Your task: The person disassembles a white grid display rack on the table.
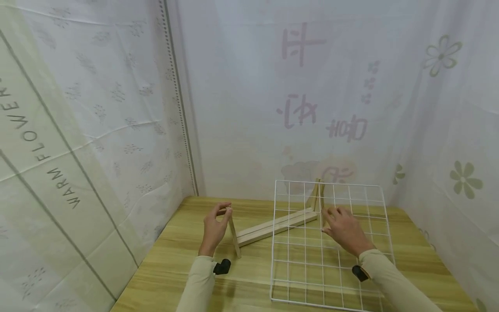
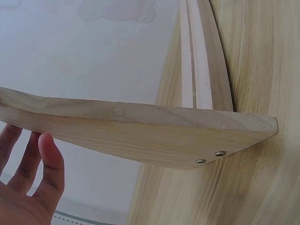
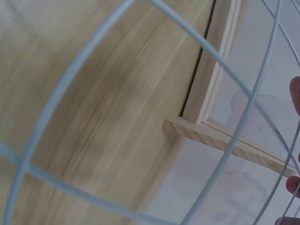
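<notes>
A pale wooden rack [image 1: 277,227] stands on the table, with a long slatted bar between two end boards. At the left end board [image 2: 140,136], two screw heads show near the table. My left hand [image 1: 216,225] is at that board's raised end, thumb and fingertips around its edge. In front of the rack's right part a white wire grid [image 1: 305,262] stands tilted. With bent fingers my right hand [image 1: 345,229] holds the grid, close to the right end board [image 3: 225,143]. Most of this hand lies outside the right wrist view.
The wood-grain table [image 1: 167,260] runs back to a printed white curtain [image 1: 241,108]. More printed cloth [image 1: 97,130] hangs along the left side and on the right. A black wrist camera [image 1: 222,266] sits on the left sleeve.
</notes>
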Available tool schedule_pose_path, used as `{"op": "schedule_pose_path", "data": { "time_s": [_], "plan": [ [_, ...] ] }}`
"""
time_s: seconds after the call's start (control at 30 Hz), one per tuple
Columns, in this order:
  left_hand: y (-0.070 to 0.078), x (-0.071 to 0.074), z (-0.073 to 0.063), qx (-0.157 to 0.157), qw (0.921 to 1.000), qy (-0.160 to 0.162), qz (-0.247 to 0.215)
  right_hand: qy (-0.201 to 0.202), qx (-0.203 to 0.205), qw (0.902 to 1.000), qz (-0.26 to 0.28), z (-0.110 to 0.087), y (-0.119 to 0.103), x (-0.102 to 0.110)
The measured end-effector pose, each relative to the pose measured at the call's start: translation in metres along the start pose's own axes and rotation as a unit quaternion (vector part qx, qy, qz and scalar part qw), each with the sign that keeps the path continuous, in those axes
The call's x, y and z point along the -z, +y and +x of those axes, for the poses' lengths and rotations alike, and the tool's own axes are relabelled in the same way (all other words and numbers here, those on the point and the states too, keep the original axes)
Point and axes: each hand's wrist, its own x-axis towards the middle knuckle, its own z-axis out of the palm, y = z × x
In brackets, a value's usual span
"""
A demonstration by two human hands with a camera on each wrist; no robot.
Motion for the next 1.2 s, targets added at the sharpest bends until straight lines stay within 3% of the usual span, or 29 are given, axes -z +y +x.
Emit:
{"op": "schedule_pose_path", "data": {
  "time_s": [0.6, 0.77, 0.97, 1.2],
  "plan": [
    [0.006, 0.007, 0.006, -0.004, 0.9988, -0.034, 0.035, -0.049, -0.009, 0.9984, 0.027, -0.007, -0.005, -0.014],
    [0.005, 0.009, 0.005, 0.012, 0.9984, -0.053, 0.011, -0.084, -0.019, 0.995, 0.051, -0.012, -0.007, -0.018],
    [0.003, 0.014, 0.005, 0.003, 0.9983, -0.057, 0.009, -0.139, -0.039, 0.9876, 0.062, -0.017, -0.007, -0.022],
    [0.004, 0.021, 0.001, 0.009, 0.998, -0.06, 0.016, -0.157, -0.059, 0.9831, 0.073, -0.021, -0.005, -0.022]
  ]
}}
